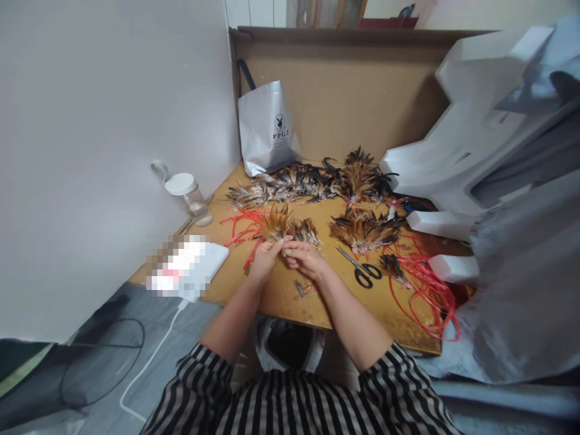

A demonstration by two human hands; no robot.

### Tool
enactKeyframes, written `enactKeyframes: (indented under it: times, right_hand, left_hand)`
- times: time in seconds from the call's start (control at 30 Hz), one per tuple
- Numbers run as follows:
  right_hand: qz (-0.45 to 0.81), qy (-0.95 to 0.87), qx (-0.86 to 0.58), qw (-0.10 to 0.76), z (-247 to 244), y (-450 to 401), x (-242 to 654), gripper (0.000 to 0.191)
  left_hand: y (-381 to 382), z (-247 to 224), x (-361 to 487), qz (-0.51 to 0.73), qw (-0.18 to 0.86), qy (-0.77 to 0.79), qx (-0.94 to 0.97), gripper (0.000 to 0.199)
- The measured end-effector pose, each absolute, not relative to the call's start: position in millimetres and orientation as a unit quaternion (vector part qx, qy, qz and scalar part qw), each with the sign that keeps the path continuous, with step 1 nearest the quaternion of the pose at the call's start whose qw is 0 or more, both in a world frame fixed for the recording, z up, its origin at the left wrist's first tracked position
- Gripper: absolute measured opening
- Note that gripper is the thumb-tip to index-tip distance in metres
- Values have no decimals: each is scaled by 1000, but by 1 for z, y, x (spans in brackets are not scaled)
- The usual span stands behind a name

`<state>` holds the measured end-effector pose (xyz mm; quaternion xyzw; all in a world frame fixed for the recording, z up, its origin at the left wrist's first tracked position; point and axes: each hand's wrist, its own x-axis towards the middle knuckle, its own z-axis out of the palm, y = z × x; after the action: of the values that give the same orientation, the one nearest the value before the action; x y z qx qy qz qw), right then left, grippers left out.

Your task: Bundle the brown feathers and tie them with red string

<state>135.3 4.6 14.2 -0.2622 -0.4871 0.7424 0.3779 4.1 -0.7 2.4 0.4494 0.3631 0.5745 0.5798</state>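
Observation:
My left hand (pixel 267 256) pinches the base of a brown feather bunch (pixel 277 223), whose tips fan away from me. My right hand (pixel 304 256) meets it at the fingertips with its fingers curled; whatever lies between them is too small to make out. Just beyond the right hand rests a smaller pile of feathers (pixel 306 231). Red plastic strips (pixel 244 226) spread on the table to the left of the bunch. Scissors (pixel 360 267) with black handles lie partly open to the right of my right hand. Feather scraps (pixel 301 289) are scattered nearer to me.
A long heap of dark feathers (pixel 294 181) lies at the back, below a silver bag (pixel 267 130). Tied feather bunches (pixel 365 229) and a red strip tangle (pixel 426 284) are at right, beside white foam (pixel 421 145). A lidded jar (pixel 193 199) and a cabled white device (pixel 212 260) are left.

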Motion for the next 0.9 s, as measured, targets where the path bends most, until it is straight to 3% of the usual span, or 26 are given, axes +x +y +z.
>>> enactKeyframes:
  times: [0.13, 0.3, 0.57, 0.9]
  right_hand:
    - [828, -387, -205, 352, 14, 6, 139, 18]
    - [848, -369, -191, 330, 16, 8, 142, 22]
    - [768, -330, -305, 456, 14, 25, 152, 31]
    - [766, -357, -306, 438, 18, 17, 143, 30]
  left_hand:
    - [-2, 5, 5, 587, 542, 372, 472, 33]
    - [-1, 4, 5, 572, 554, 386, 465, 34]
    - [-6, 1, -37, 673, 521, 453, 264, 27]
    - [-31, -8, -50, 649, 514, 511, 230, 6]
